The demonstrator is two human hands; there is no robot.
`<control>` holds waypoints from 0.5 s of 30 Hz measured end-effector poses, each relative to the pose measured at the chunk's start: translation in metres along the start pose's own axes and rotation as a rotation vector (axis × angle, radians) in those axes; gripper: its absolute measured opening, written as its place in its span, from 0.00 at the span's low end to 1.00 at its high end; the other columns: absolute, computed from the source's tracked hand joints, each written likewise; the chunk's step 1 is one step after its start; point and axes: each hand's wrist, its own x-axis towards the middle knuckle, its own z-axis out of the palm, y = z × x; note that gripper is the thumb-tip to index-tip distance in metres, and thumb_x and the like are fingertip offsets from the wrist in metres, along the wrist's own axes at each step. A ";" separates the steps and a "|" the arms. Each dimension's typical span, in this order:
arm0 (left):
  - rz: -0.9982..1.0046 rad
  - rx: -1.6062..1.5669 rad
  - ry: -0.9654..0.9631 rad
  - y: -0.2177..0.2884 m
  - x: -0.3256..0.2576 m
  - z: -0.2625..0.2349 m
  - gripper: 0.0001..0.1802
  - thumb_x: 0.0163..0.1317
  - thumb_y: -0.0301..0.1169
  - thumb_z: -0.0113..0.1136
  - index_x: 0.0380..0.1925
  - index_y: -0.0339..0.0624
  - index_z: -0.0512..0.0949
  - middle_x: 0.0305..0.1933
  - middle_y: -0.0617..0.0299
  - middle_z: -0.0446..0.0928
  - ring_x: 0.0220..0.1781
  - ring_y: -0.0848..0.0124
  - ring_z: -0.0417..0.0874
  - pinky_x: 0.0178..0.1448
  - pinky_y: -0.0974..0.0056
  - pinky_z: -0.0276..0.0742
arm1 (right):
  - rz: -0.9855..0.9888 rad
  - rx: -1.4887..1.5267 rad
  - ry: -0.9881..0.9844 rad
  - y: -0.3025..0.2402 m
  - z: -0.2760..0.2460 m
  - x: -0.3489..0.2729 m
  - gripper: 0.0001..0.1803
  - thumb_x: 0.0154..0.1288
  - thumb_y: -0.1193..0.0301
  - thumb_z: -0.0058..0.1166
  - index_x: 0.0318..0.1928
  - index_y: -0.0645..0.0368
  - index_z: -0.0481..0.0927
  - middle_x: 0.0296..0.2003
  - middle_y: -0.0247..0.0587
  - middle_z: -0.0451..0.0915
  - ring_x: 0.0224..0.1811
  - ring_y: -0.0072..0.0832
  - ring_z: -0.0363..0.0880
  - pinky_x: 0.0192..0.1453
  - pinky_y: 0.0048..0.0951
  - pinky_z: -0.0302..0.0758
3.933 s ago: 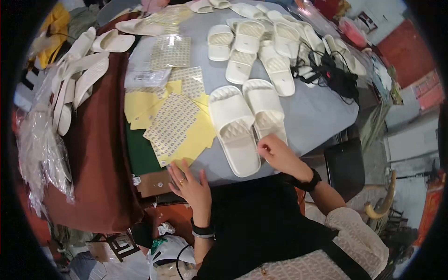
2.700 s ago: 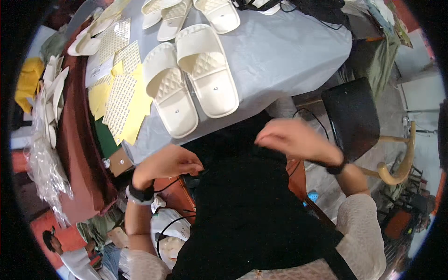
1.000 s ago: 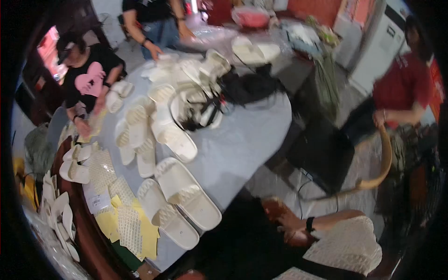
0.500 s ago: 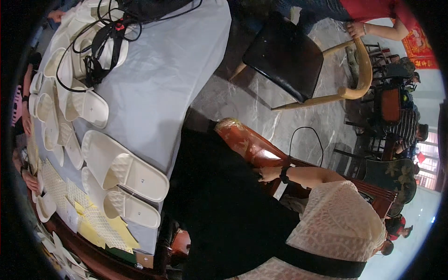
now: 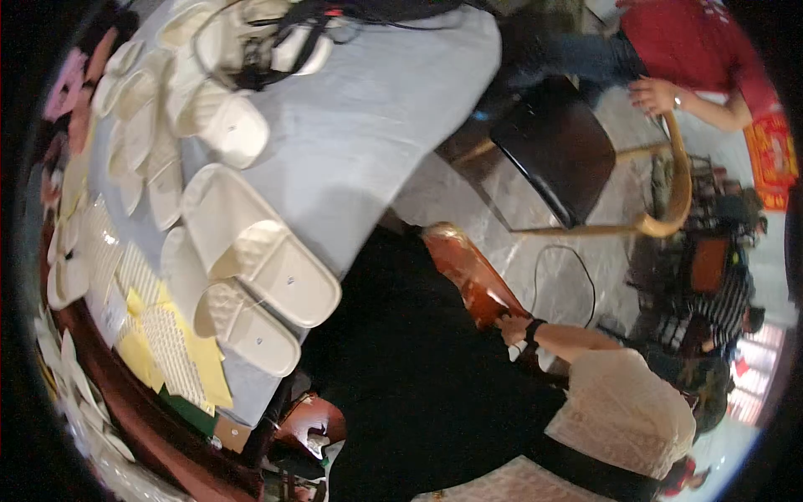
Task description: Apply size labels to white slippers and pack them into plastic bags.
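Observation:
My right hand [image 5: 513, 328], with a black watch at the wrist, is beside the glossy reddish-brown chair arm [image 5: 470, 272]. Its fingers look slightly apart, and I see nothing held in them. The bare forearm leads back to a white lace sleeve [image 5: 615, 389]. Black fabric [image 5: 418, 360] covers my lap. My left hand is out of view. Left of the black fabric, two cream slippers, one larger [image 5: 305, 284] and one partly beside it [image 5: 259, 339], lie on a table with a pale cloth [image 5: 360, 125].
More cream slippers [image 5: 238, 130], black cables [image 5: 255, 63] and yellow sheets [image 5: 180, 343] lie on the table. A black-seated wooden chair [image 5: 556, 151] stands on the marble floor; a person in red [image 5: 694, 46] has a hand by its backrest. Other people are at the left edge and far right.
The whole view has shifted and turned, so the table and slippers sit further right. My right hand shows at a slightly different place along the chair arm, with its fingers less curled.

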 end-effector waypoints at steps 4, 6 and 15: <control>0.185 -0.250 0.106 -0.014 0.014 -0.009 0.15 0.64 0.41 0.54 0.41 0.40 0.75 0.39 0.53 0.74 0.37 0.66 0.76 0.41 0.64 0.72 | -0.237 -0.315 0.216 -0.009 -0.031 -0.024 0.24 0.57 0.74 0.43 0.53 0.78 0.67 0.33 0.62 0.77 0.34 0.47 0.77 0.43 0.45 0.71; 0.272 -0.407 0.192 -0.036 0.009 -0.005 0.15 0.64 0.40 0.54 0.40 0.39 0.75 0.37 0.53 0.75 0.36 0.67 0.77 0.40 0.64 0.73 | -0.304 -0.247 0.569 -0.050 -0.066 -0.068 0.16 0.57 0.69 0.46 0.43 0.68 0.74 0.30 0.55 0.78 0.30 0.45 0.78 0.37 0.44 0.73; 0.503 -0.078 0.787 0.099 -0.160 0.045 0.16 0.67 0.36 0.50 0.44 0.35 0.77 0.35 0.62 0.76 0.41 0.75 0.76 0.47 0.70 0.71 | -0.185 -0.241 0.530 0.001 -0.112 -0.095 0.09 0.63 0.69 0.49 0.38 0.63 0.75 0.30 0.46 0.77 0.31 0.37 0.76 0.39 0.35 0.72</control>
